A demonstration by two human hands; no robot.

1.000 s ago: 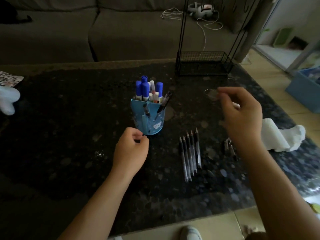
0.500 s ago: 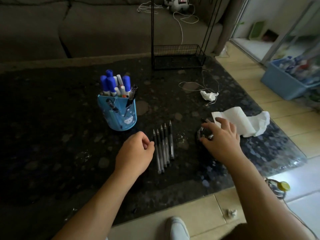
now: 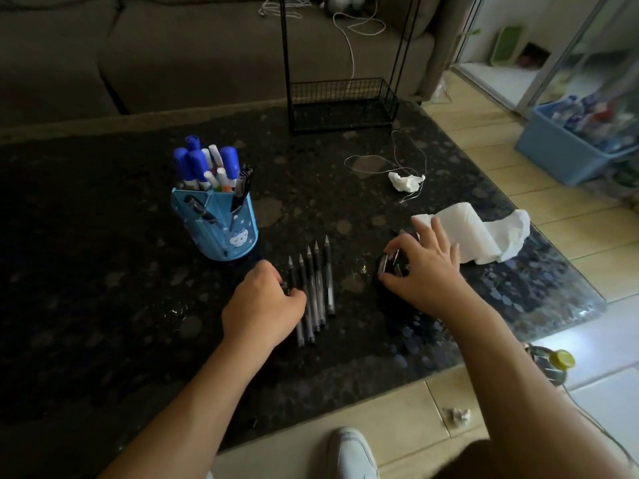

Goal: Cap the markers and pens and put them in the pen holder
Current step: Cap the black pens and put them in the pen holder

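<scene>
Left hand (image 3: 262, 305) is curled against the leftmost of five uncapped clear-barrelled pens (image 3: 313, 288) lying in a row on the dark speckled bench (image 3: 103, 305); can't tell if it's actually pinched. Right hand (image 3: 427, 271) is clawed round the little heap of dark pen caps (image 3: 389, 262). I'd grab just one cap, push it straight on till it seats, then drop the pen in the blue plastic pen holder (image 3: 221, 233) further back.

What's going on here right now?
A person is working at a dark table. The left hand is at the leftmost of the uncapped pens lying in a row, grip unclear. The right hand is curled round a small heap of dark caps. The blue pen holder already has capped markers in it.
</scene>
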